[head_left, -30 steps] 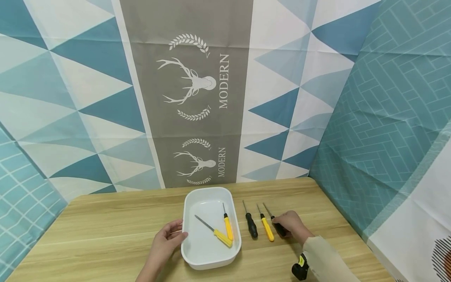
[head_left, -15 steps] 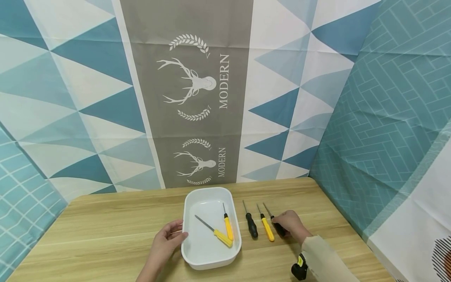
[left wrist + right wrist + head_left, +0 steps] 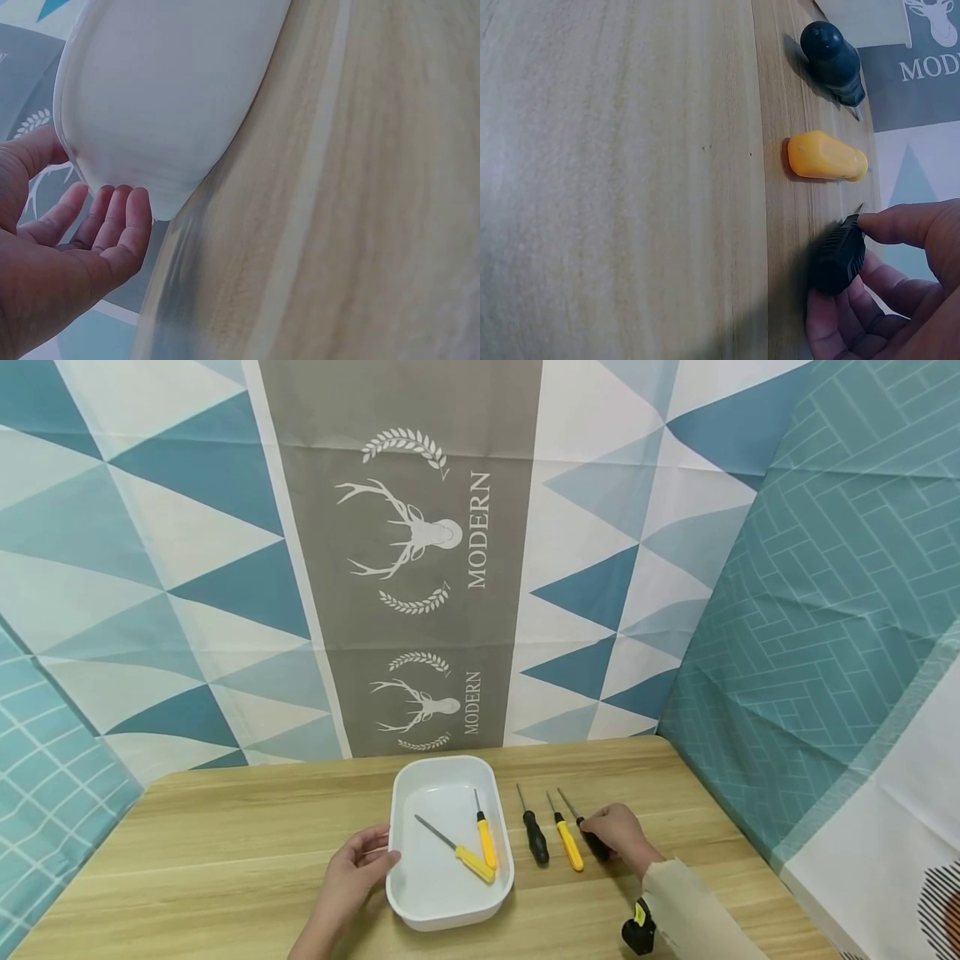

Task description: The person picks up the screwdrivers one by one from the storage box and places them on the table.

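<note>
nearest, a pale sleeve (image 3: 693,910) slants in from the lower right, a black and yellow object (image 3: 639,928) beside its cuff; ahead of it the right hand (image 3: 617,833) reaches forward and leftward, low over the table (image 3: 225,868), thumb and bent fingers closed around the handle of a black driver (image 3: 836,262); the handle lies inside the grip, thumb toward its shaft end, fingers on the opposite side; the shaft points away from the person, leaning left; whether the driver touches the wood, i cannot tell; the left hand (image 3: 358,864) comes up from the near edge to the left side of the tray (image 3: 420,893), thumb over the rim, bent fingers against the outer wall, pinching it lightly; in the tray lie a slanted yellow driver (image 3: 474,865) and a straighter yellow driver (image 3: 486,843), handles meeting at the right; between tray and right hand a second black driver (image 3: 536,837) and a third yellow driver (image 3: 571,847) lie apart, roughly parallel; behind the table hangs a patterned cloth (image 3: 495,643).
</note>
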### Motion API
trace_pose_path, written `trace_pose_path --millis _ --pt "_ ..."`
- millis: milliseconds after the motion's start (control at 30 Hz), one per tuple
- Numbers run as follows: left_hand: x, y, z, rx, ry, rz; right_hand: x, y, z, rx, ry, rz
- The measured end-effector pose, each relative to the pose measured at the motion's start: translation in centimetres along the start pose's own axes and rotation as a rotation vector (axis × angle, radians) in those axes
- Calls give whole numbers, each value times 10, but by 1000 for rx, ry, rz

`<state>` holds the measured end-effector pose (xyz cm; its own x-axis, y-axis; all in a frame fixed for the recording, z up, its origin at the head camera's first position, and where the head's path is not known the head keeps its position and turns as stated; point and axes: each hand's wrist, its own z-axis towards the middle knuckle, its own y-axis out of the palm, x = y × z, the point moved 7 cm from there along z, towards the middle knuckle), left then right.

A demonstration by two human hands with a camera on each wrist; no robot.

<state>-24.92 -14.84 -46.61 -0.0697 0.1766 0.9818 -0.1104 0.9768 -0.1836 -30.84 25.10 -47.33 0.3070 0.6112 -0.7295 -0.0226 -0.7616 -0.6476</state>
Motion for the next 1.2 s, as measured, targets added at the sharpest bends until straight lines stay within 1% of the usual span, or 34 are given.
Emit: trace_pose_path --millis 300,467,700,833,1000,1200 --pt "3 -1 0 1 5 1 1 -2 0 5 -20 0" --pt "2 -1 0 -6 6 2 2 -4 -1 -8 -32 20" --pt "1 0 1 -1 3 -13 -3 -10 -6 8 -37 46" --pt "1 0 1 2 2 -15 -10 -14 -10 32 -68 44" --pt "0 -1 1 1 1 -13 -22 -15 -14 60 -134 45" --pt "-1 -1 0 2 -12 -25 -40 -6 -22 79 -161 117"
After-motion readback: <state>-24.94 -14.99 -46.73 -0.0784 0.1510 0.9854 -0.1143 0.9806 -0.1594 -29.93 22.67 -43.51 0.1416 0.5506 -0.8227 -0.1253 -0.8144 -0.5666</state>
